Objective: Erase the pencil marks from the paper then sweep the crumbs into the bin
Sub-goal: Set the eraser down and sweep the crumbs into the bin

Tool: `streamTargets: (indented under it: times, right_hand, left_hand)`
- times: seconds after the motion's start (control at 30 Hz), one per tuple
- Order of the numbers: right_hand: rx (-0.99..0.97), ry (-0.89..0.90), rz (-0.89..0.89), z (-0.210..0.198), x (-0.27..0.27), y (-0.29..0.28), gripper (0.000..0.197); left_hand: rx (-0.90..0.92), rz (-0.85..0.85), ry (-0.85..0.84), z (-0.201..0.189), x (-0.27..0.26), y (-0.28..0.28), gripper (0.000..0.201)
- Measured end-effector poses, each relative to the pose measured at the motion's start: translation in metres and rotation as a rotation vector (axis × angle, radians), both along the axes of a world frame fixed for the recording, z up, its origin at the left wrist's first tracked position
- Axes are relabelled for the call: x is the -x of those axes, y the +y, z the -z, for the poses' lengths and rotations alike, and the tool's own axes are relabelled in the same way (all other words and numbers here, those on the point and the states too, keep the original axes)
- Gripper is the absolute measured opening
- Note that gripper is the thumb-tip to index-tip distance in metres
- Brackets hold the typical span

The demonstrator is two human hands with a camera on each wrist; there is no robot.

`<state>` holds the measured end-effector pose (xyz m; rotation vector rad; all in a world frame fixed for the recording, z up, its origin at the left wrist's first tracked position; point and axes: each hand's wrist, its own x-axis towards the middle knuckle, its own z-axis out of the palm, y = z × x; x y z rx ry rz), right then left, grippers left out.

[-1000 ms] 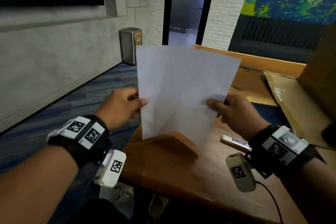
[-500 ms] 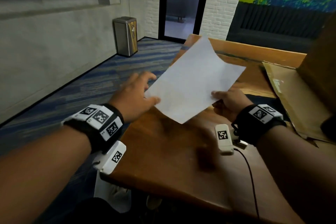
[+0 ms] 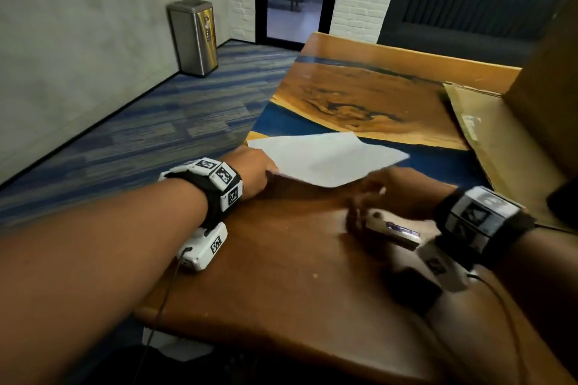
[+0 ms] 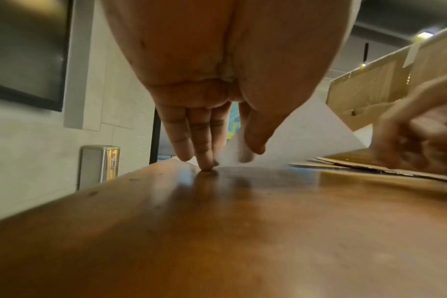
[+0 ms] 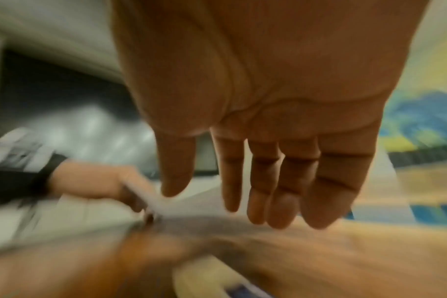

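While the left hand (image 3: 253,170) pinches the white paper sheet (image 3: 328,158) at mid-frame, low over the brown wooden surface (image 3: 281,275), the right hand (image 3: 403,194), fingers loose and released, hovers above the white rectangular eraser (image 3: 392,228) at lower right.

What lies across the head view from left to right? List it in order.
Metal bin → left hand → paper → eraser → right hand → cardboard.
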<state>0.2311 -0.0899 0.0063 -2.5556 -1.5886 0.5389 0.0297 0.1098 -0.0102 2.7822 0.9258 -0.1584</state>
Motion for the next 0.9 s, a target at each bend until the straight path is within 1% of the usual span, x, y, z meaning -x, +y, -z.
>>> streamTargets:
  times: [0.03,0.07,0.1,0.17,0.2,0.27,0.33,0.4,0.47,0.53,0.57,0.63,0.67,0.73,0.8,0.83,0.87,0.9]
  right_hand:
    - [0.145,-0.110,-0.093,0.001,-0.004,-0.009,0.032]
    - [0.235,-0.133,-0.137,0.003,-0.005,-0.018,0.037]
    - [0.275,-0.123,-0.150,0.006,-0.006,-0.023,0.038]
    - [0.258,-0.133,-0.176,0.008,-0.006,-0.022,0.032]
    - [0.254,-0.144,-0.186,0.008,-0.008,-0.016,0.029]
    - [0.208,-0.143,-0.148,0.006,-0.017,0.004,0.029]
    - [0.083,-0.162,-0.102,0.010,-0.034,0.031,0.030]
    - [-0.001,-0.201,-0.071,0.015,-0.047,0.056,0.028]
    - [0.026,-0.267,-0.070,0.021,-0.054,0.070,0.028]
    - [0.023,-0.346,-0.099,0.026,-0.053,0.071,0.031]
    - [-0.032,-0.361,-0.122,0.025,-0.048,0.067,0.031]
    - [-0.158,-0.310,-0.216,0.017,-0.024,0.054,0.028]
    - [-0.129,-0.284,-0.294,0.010,-0.007,0.044,0.030]
    - [0.096,-0.275,-0.449,0.004,0.030,0.022,0.043]
    - [0.331,-0.203,-0.455,0.010,0.061,-0.003,0.068]
    - [0.374,-0.138,-0.472,0.011,0.074,-0.015,0.076]
    - [0.391,-0.040,-0.521,0.007,0.084,-0.023,0.078]
    - [0.372,0.072,-0.579,0.000,0.089,-0.027,0.073]
  left_hand:
    - [0.001,-0.010,0.021,0.002,-0.002,0.004,0.036]
    - [0.003,-0.015,0.051,0.004,-0.005,0.008,0.035]
    - [-0.002,0.000,0.083,0.006,-0.008,0.010,0.033]
    - [-0.043,0.049,0.171,0.006,-0.014,0.013,0.027]
    - [-0.072,0.064,0.222,0.008,-0.017,0.015,0.028]
    - [-0.101,0.069,0.298,0.010,-0.025,0.018,0.041]
    - [-0.111,0.099,0.328,0.012,-0.033,0.021,0.049]
    - [-0.062,0.094,0.327,0.015,-0.037,0.025,0.059]
    - [-0.009,0.036,0.269,0.014,-0.032,0.026,0.070]
    - [-0.002,-0.003,0.192,0.009,-0.019,0.023,0.078]
    - [-0.004,-0.011,0.188,0.006,-0.008,0.021,0.084]
    - [0.012,-0.022,0.282,0.001,0.018,0.013,0.097]
    - [0.044,-0.011,0.352,0.000,0.030,0.006,0.103]
    - [0.127,0.041,0.445,-0.002,0.051,-0.014,0.111]
    - [0.194,0.138,0.493,-0.006,0.067,-0.041,0.110]
    - [0.236,0.209,0.492,-0.009,0.073,-0.052,0.108]
    - [0.280,0.282,0.467,-0.015,0.078,-0.062,0.104]
    - [0.314,0.339,0.414,-0.020,0.080,-0.069,0.099]
